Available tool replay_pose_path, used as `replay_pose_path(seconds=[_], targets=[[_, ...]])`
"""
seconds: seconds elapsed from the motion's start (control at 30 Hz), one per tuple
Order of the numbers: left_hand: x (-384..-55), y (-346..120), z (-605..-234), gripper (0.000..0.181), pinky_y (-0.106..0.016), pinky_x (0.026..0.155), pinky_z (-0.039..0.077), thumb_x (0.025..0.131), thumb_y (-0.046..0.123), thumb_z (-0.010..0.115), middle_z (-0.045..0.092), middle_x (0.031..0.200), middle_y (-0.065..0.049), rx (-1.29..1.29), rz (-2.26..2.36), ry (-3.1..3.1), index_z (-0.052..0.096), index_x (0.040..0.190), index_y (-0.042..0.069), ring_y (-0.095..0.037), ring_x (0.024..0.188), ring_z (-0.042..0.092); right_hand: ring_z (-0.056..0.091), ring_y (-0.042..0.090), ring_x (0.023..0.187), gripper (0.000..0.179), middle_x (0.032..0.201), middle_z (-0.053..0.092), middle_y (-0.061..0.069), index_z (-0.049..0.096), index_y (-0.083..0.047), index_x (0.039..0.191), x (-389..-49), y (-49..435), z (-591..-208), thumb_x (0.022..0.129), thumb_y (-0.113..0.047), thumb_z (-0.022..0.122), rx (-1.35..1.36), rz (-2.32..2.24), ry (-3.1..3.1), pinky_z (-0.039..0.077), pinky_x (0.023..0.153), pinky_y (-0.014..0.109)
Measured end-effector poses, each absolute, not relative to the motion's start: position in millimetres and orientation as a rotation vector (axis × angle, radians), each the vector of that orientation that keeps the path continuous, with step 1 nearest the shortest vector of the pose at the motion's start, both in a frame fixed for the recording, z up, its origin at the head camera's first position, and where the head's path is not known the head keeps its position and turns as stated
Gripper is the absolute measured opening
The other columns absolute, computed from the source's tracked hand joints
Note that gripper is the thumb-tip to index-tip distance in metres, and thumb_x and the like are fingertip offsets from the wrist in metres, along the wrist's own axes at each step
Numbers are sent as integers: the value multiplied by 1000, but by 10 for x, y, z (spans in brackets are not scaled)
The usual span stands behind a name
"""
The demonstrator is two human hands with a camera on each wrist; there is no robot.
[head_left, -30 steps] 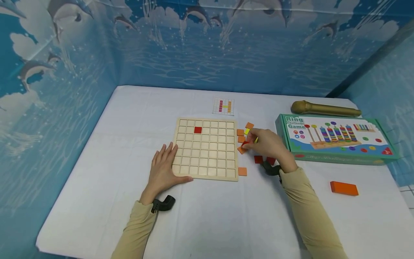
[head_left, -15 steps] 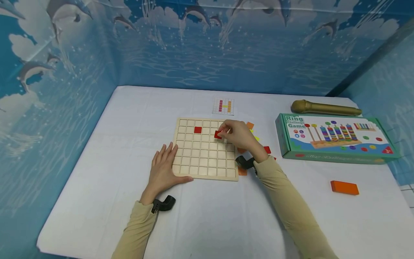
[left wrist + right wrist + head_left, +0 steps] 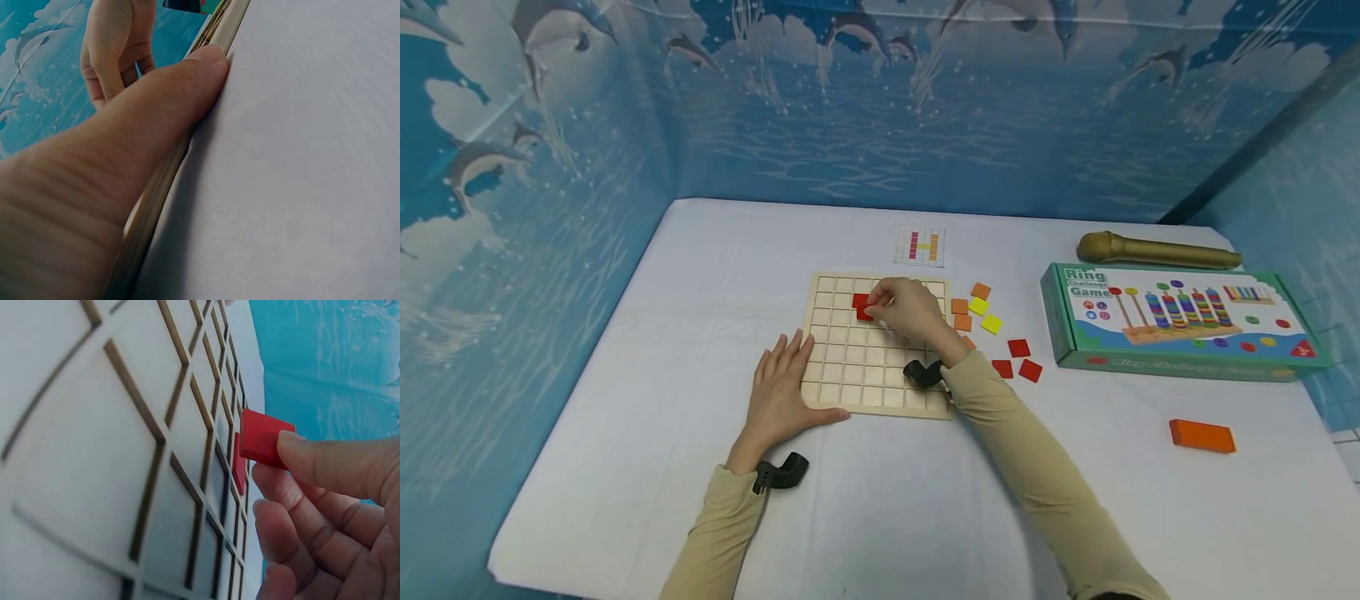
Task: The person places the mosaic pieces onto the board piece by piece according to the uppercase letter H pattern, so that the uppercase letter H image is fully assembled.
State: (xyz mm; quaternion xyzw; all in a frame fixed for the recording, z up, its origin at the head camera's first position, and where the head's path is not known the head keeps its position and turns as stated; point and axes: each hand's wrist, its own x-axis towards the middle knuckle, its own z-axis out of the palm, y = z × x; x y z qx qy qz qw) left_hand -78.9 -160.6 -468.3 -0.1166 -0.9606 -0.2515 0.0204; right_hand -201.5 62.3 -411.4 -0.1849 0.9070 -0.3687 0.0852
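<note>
Over the grid board [image 3: 857, 375]: my right hand [image 3: 912, 310] reaches in, grip narrow, pinching a red tile [image 3: 262, 439].
Near-left corner: my left hand [image 3: 781, 377] lies spread wide, thumb along the edge.
Right wrist view: tile tilted, thumb on its face; the head view flattens that.
Half a second on: it's swung left, just beside the seated tile [image 3: 860, 298]!

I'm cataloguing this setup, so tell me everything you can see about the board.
The board is pale, roughly square, wood-looking, with raised strips forming a grid. It lies flat on the table, bearing one red tile. The left hand touches its near left corner; the right hand holds a second red tile over it.
</note>
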Motion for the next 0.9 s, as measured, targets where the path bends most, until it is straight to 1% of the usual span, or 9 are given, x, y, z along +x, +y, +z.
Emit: replay_pose_path(seconds=[0.27, 0.53, 0.7, 0.9], targets=[[-793, -1605, -4687, 120, -44, 113, 2, 60, 67, 76, 19, 155, -13, -363, -771, -2978, 24, 151, 9, -28, 143, 6, 56, 15, 66, 9, 78, 63, -2, 68, -14, 87, -2037, 516, -4163, 87, -22, 70, -505, -999, 2733, 41, 52, 28], [-789, -1604, -4687, 119, -45, 113, 2, 60, 67, 76, 19, 155, -13, -364, -770, -2980, 24, 151, 8, -29, 142, 7, 57, 15, 66, 10, 77, 63, -2, 69, -14, 87, -2047, 476, -4176, 87, -24, 70, -522, -925, 2750, 42, 52, 28], [-791, -1605, -4686, 120, -44, 113, 2, 60, 67, 75, 19, 155, -13, -363, -761, -2984, 24, 151, 9, -29, 142, 7, 58, 14, 67, 9, 78, 65, -4, 70, -16, 85, -2050, 468, -4179, 87, -25, 69, -522, -901, 2771, 42, 51, 28], [-789, -1602, -4681, 119, -45, 113, 2, 60, 67, 76, 20, 155, -13, -360, -777, -2982, 25, 151, 9, -29, 142, 7, 57, 15, 63, 10, 76, 66, -3, 71, -15, 81, -2048, 456, -4167, 87, -24, 70, -504, -894, 2795, 40, 48, 27]])
